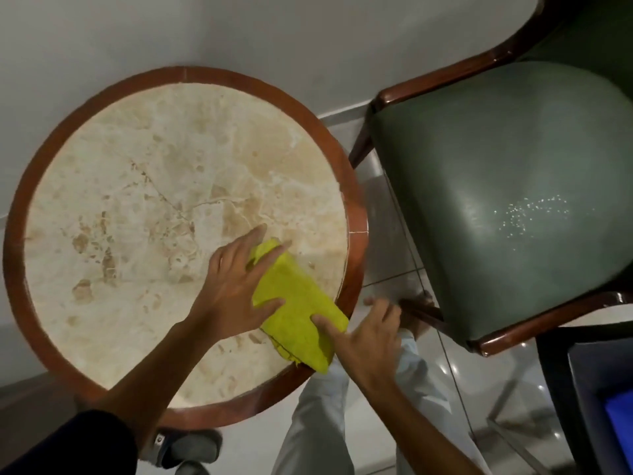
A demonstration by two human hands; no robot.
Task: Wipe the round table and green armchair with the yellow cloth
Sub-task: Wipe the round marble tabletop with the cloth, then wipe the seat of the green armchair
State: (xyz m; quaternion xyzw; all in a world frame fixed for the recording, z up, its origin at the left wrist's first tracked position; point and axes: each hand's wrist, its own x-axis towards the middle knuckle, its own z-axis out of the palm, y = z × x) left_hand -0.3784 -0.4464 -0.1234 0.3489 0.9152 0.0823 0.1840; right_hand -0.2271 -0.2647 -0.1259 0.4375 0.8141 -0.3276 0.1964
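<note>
A round table (102, 186) with a cream marble-like top and a reddish-brown wooden rim fills the left and middle of the view, seen from above. On its near right part lies a folded bright yellow cloth (301, 313). The cloth lies slanted, and its near corner hangs a little over the wooden rim of the table.

The left hand (236, 286) lies flat on the far left side of the cloth. Its fingers are spread wide apart, not closed around anything; two of them press on the cloth and the others touch the marble top just beside it. The dark sleeve (68, 443) of this arm shows at the near left corner.

The right hand (368, 334) is at the near right edge of the table. It is also open, with the fingers apart. Its thumb presses on the right end of the cloth, and the other fingers reach past the rim, over the floor; I cannot tell if they touch something.

To the right of the table, well apart from the cloth, stands an armchair (513, 166) with a green padded seat and dark brown wooden arms. Small bright specks show on the seat. Light trousers (318, 423) and a shoe (185, 447) of the person are visible below the table, on the pale tiled floor (387, 234).
</note>
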